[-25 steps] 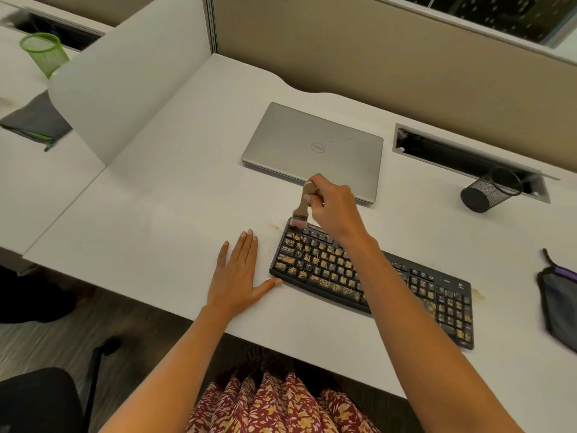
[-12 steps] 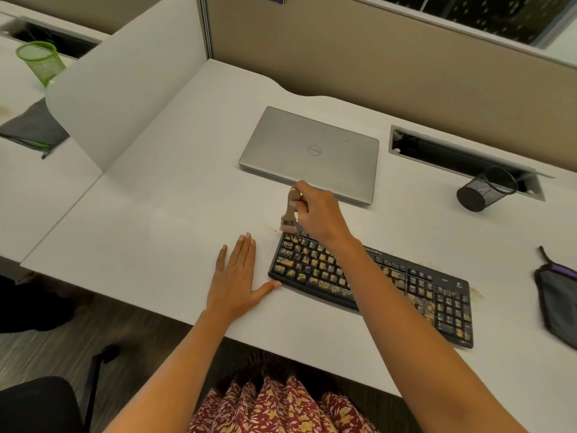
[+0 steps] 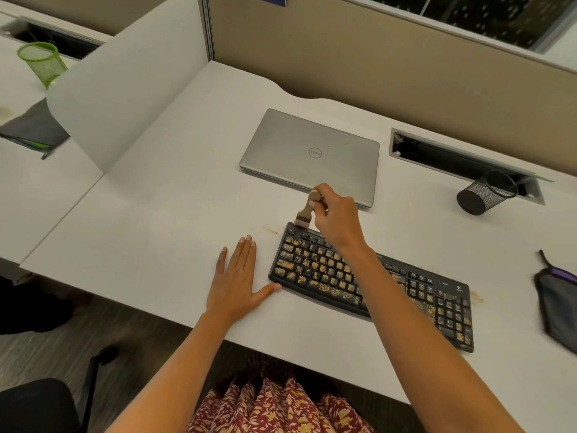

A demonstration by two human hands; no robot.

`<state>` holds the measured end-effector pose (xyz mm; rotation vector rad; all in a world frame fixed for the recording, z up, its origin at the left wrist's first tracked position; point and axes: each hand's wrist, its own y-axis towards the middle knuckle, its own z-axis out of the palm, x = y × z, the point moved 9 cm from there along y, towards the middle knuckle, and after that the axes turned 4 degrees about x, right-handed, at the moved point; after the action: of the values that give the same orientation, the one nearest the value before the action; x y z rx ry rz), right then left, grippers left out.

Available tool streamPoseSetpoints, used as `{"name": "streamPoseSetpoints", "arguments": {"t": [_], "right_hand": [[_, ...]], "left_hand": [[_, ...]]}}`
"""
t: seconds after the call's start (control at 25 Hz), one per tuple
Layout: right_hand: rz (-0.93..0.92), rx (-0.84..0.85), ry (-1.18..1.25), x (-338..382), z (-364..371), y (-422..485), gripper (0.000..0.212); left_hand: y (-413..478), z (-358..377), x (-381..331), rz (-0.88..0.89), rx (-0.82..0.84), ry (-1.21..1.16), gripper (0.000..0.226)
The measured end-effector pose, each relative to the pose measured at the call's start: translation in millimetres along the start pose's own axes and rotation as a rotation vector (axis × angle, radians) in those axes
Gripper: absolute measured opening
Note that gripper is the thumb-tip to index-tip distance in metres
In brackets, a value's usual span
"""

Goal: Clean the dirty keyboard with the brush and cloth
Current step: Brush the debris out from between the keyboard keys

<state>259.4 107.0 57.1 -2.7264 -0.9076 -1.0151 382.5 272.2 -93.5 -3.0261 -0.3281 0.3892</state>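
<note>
Mid-desk, silver laptop [image 3: 312, 151] reads Dell. Right hand [image 3: 337, 223] pinches tan-handled brush [image 3: 307, 210], bristles back on crumb-covered black keyboard [image 3: 327, 276]; left hand [image 3: 237, 282] flat, fingers pressed together.

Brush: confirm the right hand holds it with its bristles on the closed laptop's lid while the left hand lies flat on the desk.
Wrong in one point. The head view shows the bristles of the brush at the far left corner of the dirty keyboard, not on the laptop lid. The right hand does hold it, and the left hand lies flat on the desk.
</note>
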Motion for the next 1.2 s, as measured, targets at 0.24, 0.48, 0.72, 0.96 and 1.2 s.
{"name": "streamPoseSetpoints", "arguments": {"t": [0.24, 0.48, 0.72, 0.96, 1.2], "right_hand": [[0.055, -0.027, 0.006, -5.5, -4.1, -6.2, 0.010], [0.198, -0.172, 0.012, -25.0, -40.2, -15.4, 0.012], [0.287, -0.171, -0.017, -48.4, -45.8, -33.1, 0.010], [0.314, -0.254, -0.040, -53.7, -70.5, -39.6, 0.013], [0.260, -0.182, 0.020, -46.0, -50.1, -39.3, 0.012]], "left_hand": [[-0.6, -0.4, -0.7, 0.002, 0.006, -0.009, 0.106], [-0.4, 0.8, -0.4, 0.007, 0.012, 0.010, 0.105], [-1.0, -0.2, -1.5, 0.013, 0.011, 0.017, 0.105], [-1.3, 0.8, -2.6, 0.016, 0.021, 0.018, 0.105], [-1.3, 2.1, -1.1, 0.008, 0.038, 0.043, 0.106]]}}
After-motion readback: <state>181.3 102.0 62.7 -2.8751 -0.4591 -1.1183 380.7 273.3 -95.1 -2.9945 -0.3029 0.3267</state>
